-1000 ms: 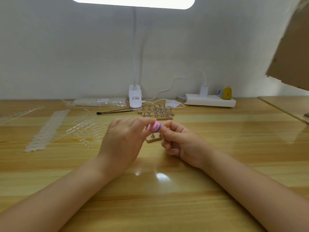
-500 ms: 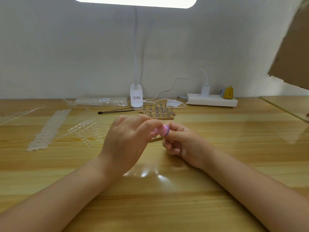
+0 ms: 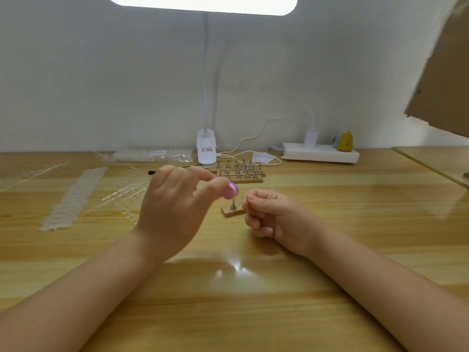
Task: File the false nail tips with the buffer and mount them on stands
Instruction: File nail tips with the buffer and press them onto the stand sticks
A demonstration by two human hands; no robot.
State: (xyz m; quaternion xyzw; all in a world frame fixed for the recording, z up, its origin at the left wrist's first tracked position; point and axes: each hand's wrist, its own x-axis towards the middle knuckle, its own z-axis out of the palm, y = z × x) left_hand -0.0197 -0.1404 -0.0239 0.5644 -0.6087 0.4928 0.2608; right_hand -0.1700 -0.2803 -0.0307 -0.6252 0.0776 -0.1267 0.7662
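Left hand, centre frame, blurred by motion. Thumb and forefinger pinch the pink-and-purple buffer; other fingers spread loosely above.

Right hand, just right of centre, fingers curled, thumb and forefinger pinched together at the tip. Presumably a clear nail tip is between them, but it is too small and transparent to make out.

Buffer and right fingertips sit near each other, a small gap between, both above the small wooden stand block with a metal peg showing.

Larger stand rack behind, centre, many bare pegs. Strips of clear nail tips lie on the counter at left. Lamp base and power strip along the wall.

Risks, as judged:
- A clear tip held only by a fingertip pinch could flick away under a hard buffer stroke, and would be hard to find on glossy wood.
- Hands hover right above the small block; a low stroke could knock it over.
- Uneven pressure could over-file one edge.
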